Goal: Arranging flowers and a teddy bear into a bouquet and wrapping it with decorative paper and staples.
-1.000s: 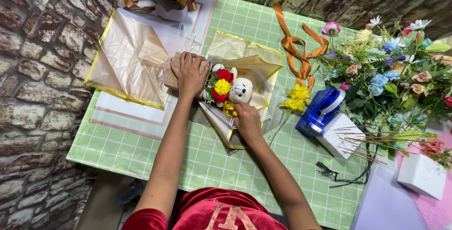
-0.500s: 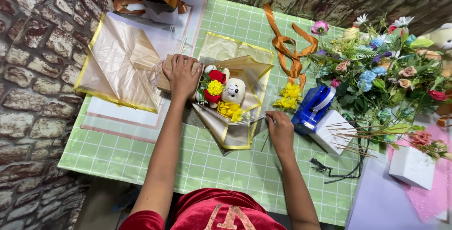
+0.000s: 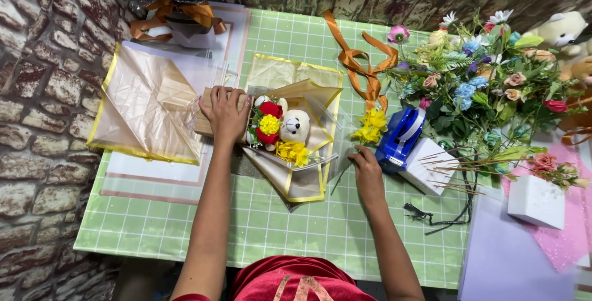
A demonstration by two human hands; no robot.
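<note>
Right hand (image 3: pixel 368 168) shifted toward crinkly bouquet (image 3: pixel 280 130)

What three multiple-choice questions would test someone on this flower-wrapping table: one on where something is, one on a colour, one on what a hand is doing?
1. Where does the orange ribbon lie?
A. Between the wrapped bouquet and the pile of loose flowers
B. Under the white foam block
C. Off the table, on the floor

2. What colour is the tape dispenser?
A. Red
B. Blue
C. Black

3. What is the left hand doing?
A. Resting flat on the bouquet's left side
B. Lifted in the air, holding scissors
C. Gripping the tape dispenser

Answers:
1 A, the ribbon curls on the green mat between those two.
2 B, its body is blue with a white band.
3 A, its palm presses down beside the red and yellow flowers, while the right hand lies on the mat near the dispenser.
</note>
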